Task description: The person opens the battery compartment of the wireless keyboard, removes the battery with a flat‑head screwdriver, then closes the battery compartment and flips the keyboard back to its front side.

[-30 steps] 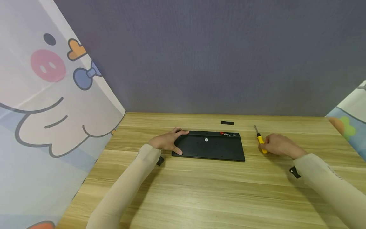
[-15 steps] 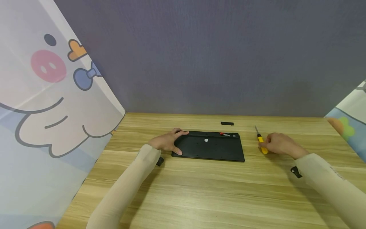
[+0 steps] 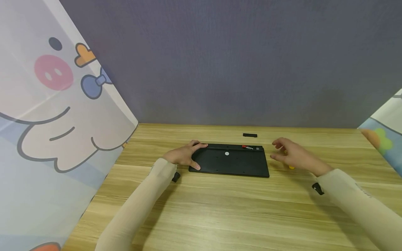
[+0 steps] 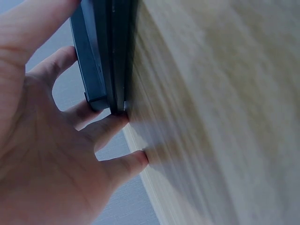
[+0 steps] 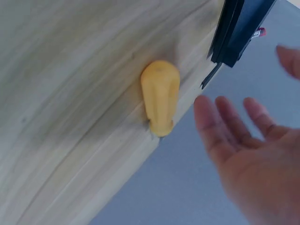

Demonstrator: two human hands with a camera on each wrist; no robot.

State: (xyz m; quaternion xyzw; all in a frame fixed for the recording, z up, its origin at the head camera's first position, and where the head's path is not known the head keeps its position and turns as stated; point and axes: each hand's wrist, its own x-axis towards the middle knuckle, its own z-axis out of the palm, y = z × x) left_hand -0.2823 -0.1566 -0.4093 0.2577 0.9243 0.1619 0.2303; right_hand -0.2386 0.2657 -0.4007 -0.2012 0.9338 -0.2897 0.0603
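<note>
A black keyboard [image 3: 233,164] lies underside up on the wooden table, a white round sticker on it. In a slot along its far right edge sits a small red and white battery [image 3: 247,147]. My left hand [image 3: 185,155] grips the keyboard's left end, thumb on the near corner and index finger along the far edge. My right hand [image 3: 293,155] hovers right of the keyboard, holding nothing, its fingers spread loosely. Below it lies a yellow-handled screwdriver [image 5: 161,96], mostly hidden by the hand in the head view.
A small black battery cover [image 3: 250,135] lies behind the keyboard. A grey partition [image 3: 238,62] rises at the table's back edge. A cartoon-printed panel [image 3: 94,122] stands on the left, another printed panel [image 3: 381,139] on the right.
My right hand has let go of the screwdriver, opened and shifted left toward the keyboard. The screwdriver stays on the table; my left hand has not moved.
</note>
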